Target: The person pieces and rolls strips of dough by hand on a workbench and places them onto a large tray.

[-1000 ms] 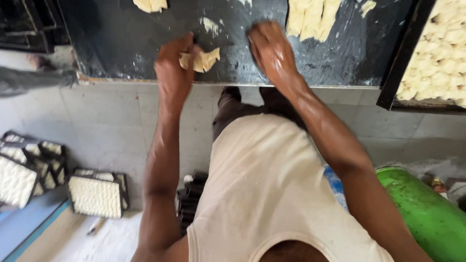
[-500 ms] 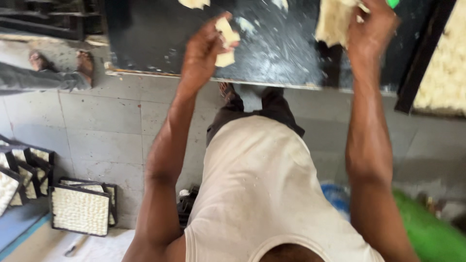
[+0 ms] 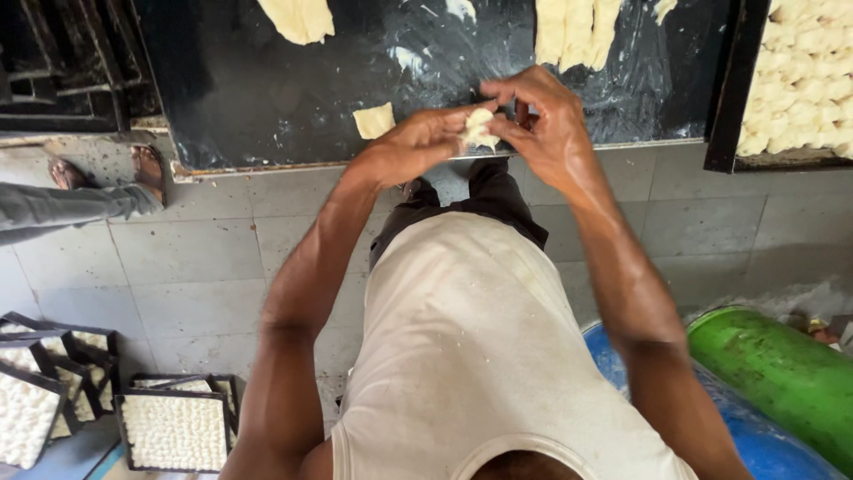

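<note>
Far left, down at eight o'clock, black trays (image 3: 173, 429) of small pale pieces sit on the floor, and someone else's sandalled foot (image 3: 147, 169) shows at nine, beside the counter's (image 3: 267, 107) corner. Up at eleven lies a flat dough slab (image 3: 298, 18) on the dark, greasy counter, and a small square offcut (image 3: 374, 120) sits alone near the front edge.

Now to the middle. The left hand (image 3: 418, 142) comes in from the left, fingers curled around a little dough piece (image 3: 480, 129), and the right hand (image 3: 546, 124) meets it from the other side, fingertips pinching into the same lump. So both hands are closed on it, narrow, held just over the counter's front edge at twelve o'clock. It looks soft and light, the sort of thing that dents wherever it's pressed, likely a bit tacky or oily judging by the sheen on the counter. No stiffness to it at all; squeeze hard and it squashes. Best held at the edges with the fingertips, lightly, letting the palm cup the underside.

Further right, at one o'clock, cut strips (image 3: 577, 31) lie side by side. At two, a full tray (image 3: 800, 71) of shaped pieces stands past the counter's end. Lower right, a green drum (image 3: 782, 373) rests against something blue (image 3: 755, 436).
</note>
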